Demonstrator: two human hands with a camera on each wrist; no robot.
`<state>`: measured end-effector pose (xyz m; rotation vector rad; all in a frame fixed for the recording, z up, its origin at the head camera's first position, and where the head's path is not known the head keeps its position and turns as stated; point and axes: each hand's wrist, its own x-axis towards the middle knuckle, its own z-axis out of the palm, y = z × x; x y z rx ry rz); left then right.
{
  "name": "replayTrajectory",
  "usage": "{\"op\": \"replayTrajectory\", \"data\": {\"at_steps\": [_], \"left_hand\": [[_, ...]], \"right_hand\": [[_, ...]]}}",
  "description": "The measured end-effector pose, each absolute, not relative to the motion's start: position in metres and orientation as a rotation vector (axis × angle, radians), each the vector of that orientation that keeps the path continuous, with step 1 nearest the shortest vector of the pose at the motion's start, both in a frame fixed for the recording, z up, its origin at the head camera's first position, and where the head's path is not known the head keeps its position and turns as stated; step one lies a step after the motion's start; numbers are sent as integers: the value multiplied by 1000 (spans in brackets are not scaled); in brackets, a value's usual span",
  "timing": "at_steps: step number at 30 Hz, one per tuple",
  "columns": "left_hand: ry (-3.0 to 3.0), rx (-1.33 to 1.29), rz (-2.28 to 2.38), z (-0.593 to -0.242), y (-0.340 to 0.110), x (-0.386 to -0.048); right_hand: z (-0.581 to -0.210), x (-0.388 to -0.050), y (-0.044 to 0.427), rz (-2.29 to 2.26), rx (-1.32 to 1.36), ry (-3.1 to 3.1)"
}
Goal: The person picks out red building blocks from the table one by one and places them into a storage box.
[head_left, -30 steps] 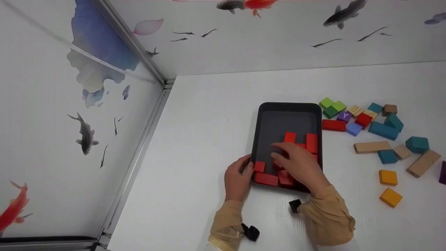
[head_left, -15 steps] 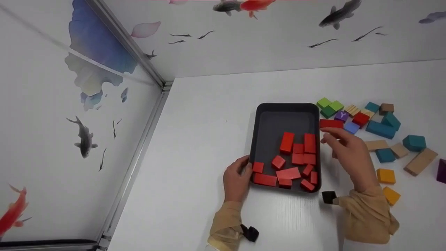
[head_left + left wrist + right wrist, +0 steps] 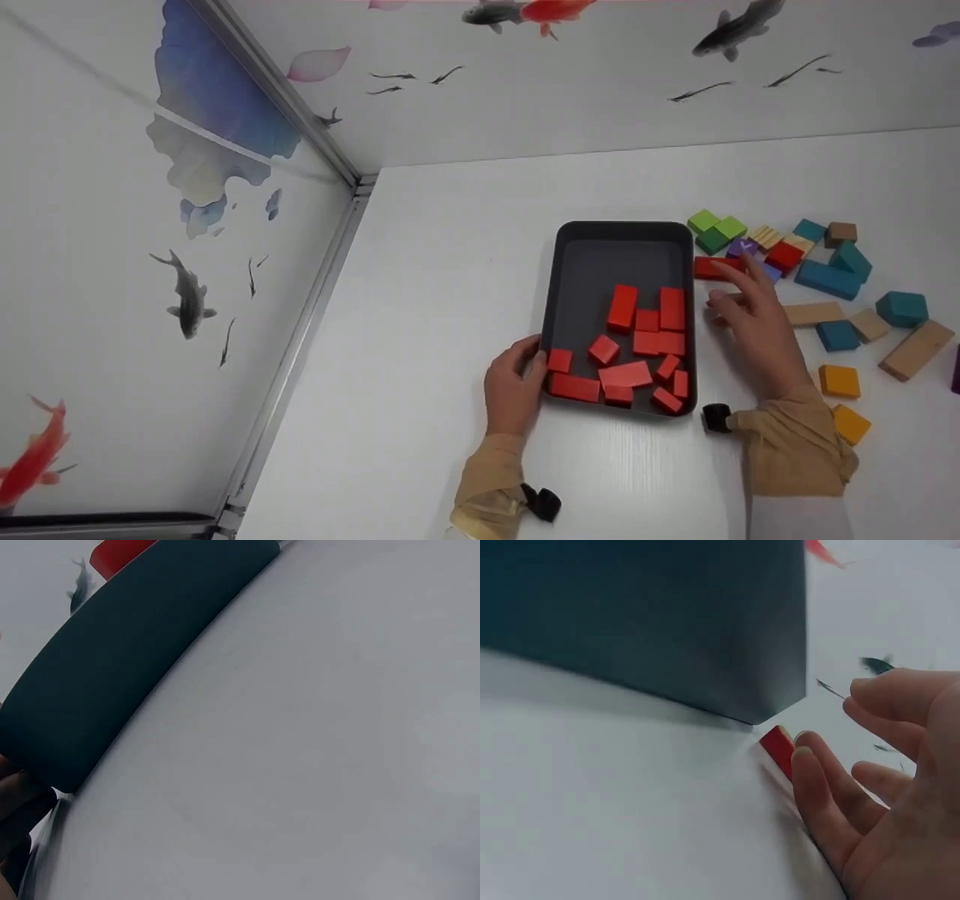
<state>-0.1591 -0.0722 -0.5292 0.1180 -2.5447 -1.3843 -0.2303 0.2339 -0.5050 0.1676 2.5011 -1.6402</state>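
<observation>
A dark rectangular baking tray (image 3: 624, 232) lies on the table with several red blocks (image 3: 622, 307) in its nearer part. My left hand (image 3: 513, 386) holds the tray's left side near the front corner; its fingers are only partly visible in the left wrist view, beside the tray wall (image 3: 112, 682). To the right of the tray, my right hand (image 3: 761, 330) is spread over the table by a long red block (image 3: 707, 268). One finger overlaps that block in the head view. In the right wrist view, the fingers are loosely bent apart beside the red block's end (image 3: 778, 748), with no grip on it visible.
Several coloured blocks lie right of the tray: green (image 3: 713, 240), another red (image 3: 784, 257), teal (image 3: 828, 279), plain wood (image 3: 916, 350) and yellow (image 3: 839, 381). White panels printed with fish (image 3: 190, 292) border the table at the left and back.
My right hand has moved from above the tray's red blocks out to the right, then slightly up to the long red block. My left hand has stayed on the tray.
</observation>
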Motion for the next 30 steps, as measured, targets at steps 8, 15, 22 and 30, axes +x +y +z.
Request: {"op": "replayTrajectory", "data": {"at_steps": [8, 15, 22, 30], "left_hand": [[-2543, 90, -1381, -530, -69, -159], [-2521, 80, -1396, -530, -70, -159], [-2528, 92, -1388, -531, -72, -160], [-2524, 96, -1400, -531, -74, -162]], "right_hand": [[-499, -236, 242, -1390, 125, 2549], [-496, -238, 238, -1313, 114, 2620], [-501, -234, 230, -1212, 131, 2739], [-501, -230, 225, -1229, 185, 2727]]}}
